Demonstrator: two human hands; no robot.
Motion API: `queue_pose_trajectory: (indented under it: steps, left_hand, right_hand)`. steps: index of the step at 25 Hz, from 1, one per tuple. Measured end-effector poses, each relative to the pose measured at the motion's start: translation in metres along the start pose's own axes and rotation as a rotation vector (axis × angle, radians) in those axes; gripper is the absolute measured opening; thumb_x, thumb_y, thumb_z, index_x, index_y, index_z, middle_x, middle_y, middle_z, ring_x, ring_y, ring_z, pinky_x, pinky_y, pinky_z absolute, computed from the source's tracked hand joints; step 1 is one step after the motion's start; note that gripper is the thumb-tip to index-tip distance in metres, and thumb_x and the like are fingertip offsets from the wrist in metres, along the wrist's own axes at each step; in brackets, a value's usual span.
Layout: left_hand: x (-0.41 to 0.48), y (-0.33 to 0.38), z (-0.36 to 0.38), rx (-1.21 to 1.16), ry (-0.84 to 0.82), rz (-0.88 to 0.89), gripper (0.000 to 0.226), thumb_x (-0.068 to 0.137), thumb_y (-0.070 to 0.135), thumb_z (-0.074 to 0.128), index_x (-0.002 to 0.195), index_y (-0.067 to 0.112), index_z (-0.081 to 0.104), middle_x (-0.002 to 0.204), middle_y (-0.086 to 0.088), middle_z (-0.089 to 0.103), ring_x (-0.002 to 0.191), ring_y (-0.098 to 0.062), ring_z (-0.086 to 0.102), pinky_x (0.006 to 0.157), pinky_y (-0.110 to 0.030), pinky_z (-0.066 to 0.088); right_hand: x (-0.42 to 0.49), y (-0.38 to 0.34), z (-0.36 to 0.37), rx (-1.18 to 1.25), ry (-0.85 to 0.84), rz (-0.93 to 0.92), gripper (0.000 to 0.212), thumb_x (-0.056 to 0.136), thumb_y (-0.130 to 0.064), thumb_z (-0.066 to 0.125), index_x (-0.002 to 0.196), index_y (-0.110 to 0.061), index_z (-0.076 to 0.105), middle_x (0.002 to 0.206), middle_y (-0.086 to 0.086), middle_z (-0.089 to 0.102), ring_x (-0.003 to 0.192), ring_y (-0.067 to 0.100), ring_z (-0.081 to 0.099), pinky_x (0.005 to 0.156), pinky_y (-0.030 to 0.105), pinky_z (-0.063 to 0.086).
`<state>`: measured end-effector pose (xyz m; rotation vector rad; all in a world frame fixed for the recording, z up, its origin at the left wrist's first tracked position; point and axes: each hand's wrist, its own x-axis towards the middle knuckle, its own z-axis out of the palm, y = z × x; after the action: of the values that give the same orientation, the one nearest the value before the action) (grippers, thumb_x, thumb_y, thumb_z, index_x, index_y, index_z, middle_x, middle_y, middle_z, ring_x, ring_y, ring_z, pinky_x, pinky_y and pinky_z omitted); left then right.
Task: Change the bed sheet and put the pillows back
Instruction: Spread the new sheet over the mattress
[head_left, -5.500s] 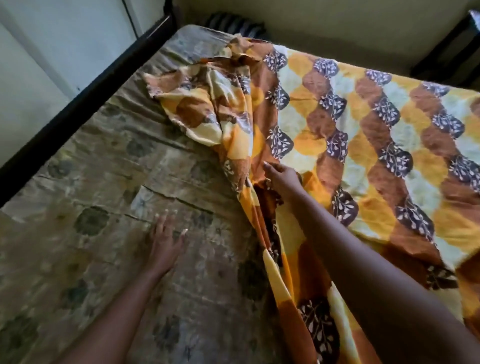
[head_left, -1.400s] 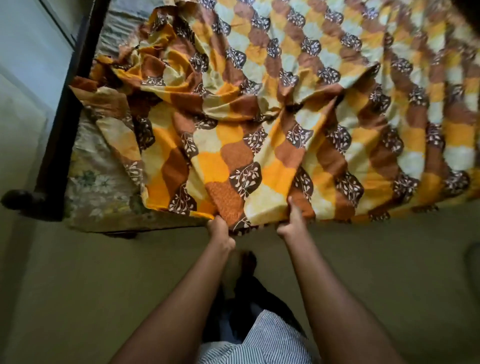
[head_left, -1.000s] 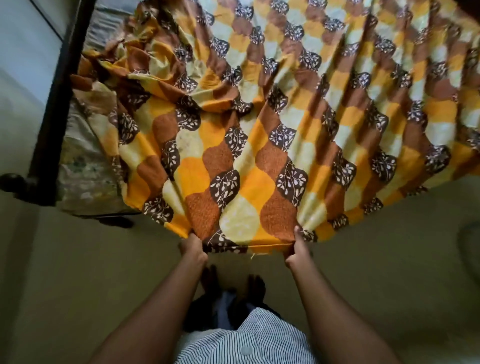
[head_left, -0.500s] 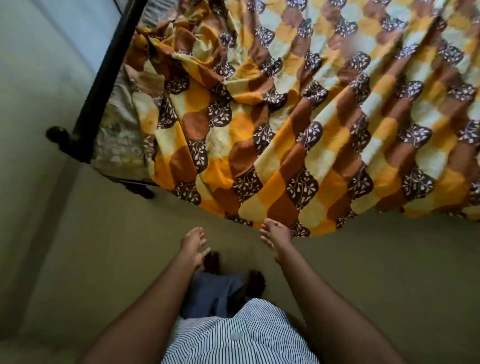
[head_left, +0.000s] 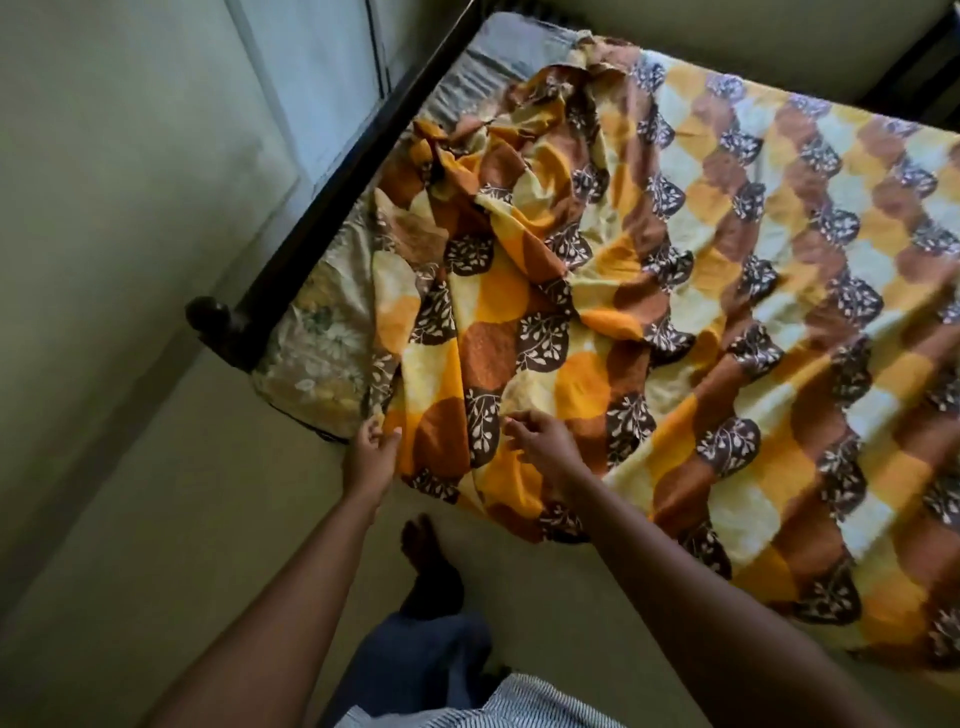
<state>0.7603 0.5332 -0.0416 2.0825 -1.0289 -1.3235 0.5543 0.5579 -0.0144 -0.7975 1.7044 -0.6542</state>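
Sheet (head_left: 675, 312) spreading is in progress. Left hand (head_left: 370, 457) and right hand (head_left: 545, 447) are released, nothing grasped; the bunched corner must be gripped next.

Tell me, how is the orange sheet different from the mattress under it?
The sheet is bright orange, brown and yellow with dark leaf patches; the mattress is pale and faded with flowers. The sheet is crumpled near the corner and hangs over the near edge; the mattress lies flat. The sheet spreads wide; the mattress shows only along the left side. Both have plant prints.
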Motion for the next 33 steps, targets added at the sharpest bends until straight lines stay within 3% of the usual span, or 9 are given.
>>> queue_pose_trajectory:
  steps: [5, 12, 15, 18, 21, 25, 27, 30, 33]
  left_hand:
    - [0.091, 0.035, 0.002, 0.124, -0.007, 0.042, 0.050, 0.091, 0.031, 0.056, 0.136, 0.015, 0.042, 0.132, -0.010, 0.051, 0.113, -0.028, 0.053, 0.087, -0.036, 0.046]
    - [0.157, 0.054, 0.028, 0.433, 0.135, 0.090, 0.051, 0.086, 0.025, 0.063, 0.132, 0.008, 0.047, 0.130, -0.017, 0.049, 0.119, -0.032, 0.045, 0.092, -0.037, 0.038]
    - [0.163, 0.054, 0.025, 0.080, 0.239, -0.132, 0.032, 0.095, 0.017, 0.050, 0.119, -0.003, 0.058, 0.118, -0.022, 0.061, 0.110, -0.034, 0.056, 0.088, -0.035, 0.043]
    - [0.164, 0.045, 0.010, -0.320, 0.219, -0.372, 0.033, 0.099, 0.028, 0.040, 0.107, 0.006, 0.062, 0.110, -0.017, 0.065, 0.098, -0.031, 0.060, 0.089, -0.040, 0.049]
    - [0.144, 0.040, -0.009, -0.549, 0.235, -0.501, 0.028, 0.099, 0.028, 0.039, 0.089, 0.015, 0.062, 0.092, -0.012, 0.064, 0.080, -0.026, 0.060, 0.070, -0.033, 0.047]
    - [0.130, 0.028, -0.024, -0.607, 0.279, -0.385, 0.035, 0.094, 0.038, 0.048, 0.121, 0.016, 0.051, 0.116, -0.009, 0.059, 0.096, -0.022, 0.057, 0.078, -0.031, 0.046]
    - [0.141, 0.022, -0.030, -0.411, 0.322, -0.294, 0.060, 0.083, 0.050, 0.060, 0.130, 0.017, 0.043, 0.122, -0.013, 0.055, 0.104, -0.027, 0.057, 0.087, -0.040, 0.048]
    - [0.160, 0.025, -0.022, 0.212, 0.469, -0.177, 0.071, 0.081, 0.048, 0.064, 0.139, 0.016, 0.040, 0.137, -0.017, 0.043, 0.124, -0.035, 0.042, 0.098, -0.047, 0.038]
    - [0.179, 0.039, -0.004, 0.349, 0.473, -0.012, 0.043, 0.087, 0.032, 0.061, 0.128, 0.020, 0.056, 0.134, -0.011, 0.048, 0.121, -0.029, 0.044, 0.094, -0.041, 0.035]
  right_hand:
    - [0.086, -0.082, 0.015, -0.244, -0.073, -0.036, 0.012, 0.094, -0.024, 0.053, 0.099, -0.015, 0.060, 0.080, -0.003, 0.061, 0.067, 0.009, 0.056, 0.057, 0.021, 0.045]
    - [0.188, -0.136, 0.045, -0.112, -0.212, 0.011, 0.017, 0.095, -0.017, 0.050, 0.110, -0.014, 0.057, 0.089, 0.000, 0.060, 0.074, 0.010, 0.058, 0.063, 0.021, 0.048]
    - [0.229, -0.137, 0.064, -0.031, -0.206, 0.149, 0.019, 0.092, -0.024, 0.056, 0.109, -0.014, 0.056, 0.082, 0.002, 0.058, 0.067, 0.013, 0.055, 0.063, 0.027, 0.047]
    - [0.264, -0.152, 0.092, 0.082, -0.240, 0.306, 0.036, 0.088, -0.037, 0.061, 0.110, -0.009, 0.056, 0.083, 0.004, 0.058, 0.068, 0.015, 0.055, 0.063, 0.028, 0.048]
    - [0.287, -0.180, 0.127, 0.182, -0.289, 0.341, 0.052, 0.082, -0.041, 0.067, 0.112, -0.002, 0.053, 0.087, 0.009, 0.057, 0.072, 0.020, 0.057, 0.061, 0.030, 0.051]
    - [0.287, -0.205, 0.176, -0.085, -0.228, 0.162, 0.006, 0.084, -0.011, 0.066, 0.085, -0.007, 0.061, 0.072, 0.007, 0.059, 0.050, 0.011, 0.053, 0.047, 0.024, 0.042]
    - [0.282, -0.206, 0.188, -0.474, -0.288, -0.059, 0.009, 0.085, -0.010, 0.062, 0.077, -0.012, 0.062, 0.079, 0.008, 0.063, 0.062, 0.015, 0.058, 0.056, 0.030, 0.049]
    - [0.270, -0.210, 0.187, -0.826, -0.421, -0.389, 0.018, 0.087, -0.015, 0.062, 0.104, -0.016, 0.065, 0.096, -0.002, 0.062, 0.089, 0.016, 0.061, 0.075, 0.031, 0.053]
    - [0.284, -0.220, 0.177, -0.910, -0.374, -0.604, 0.032, 0.088, -0.018, 0.061, 0.120, -0.016, 0.058, 0.114, 0.003, 0.063, 0.098, 0.016, 0.061, 0.081, 0.030, 0.053]
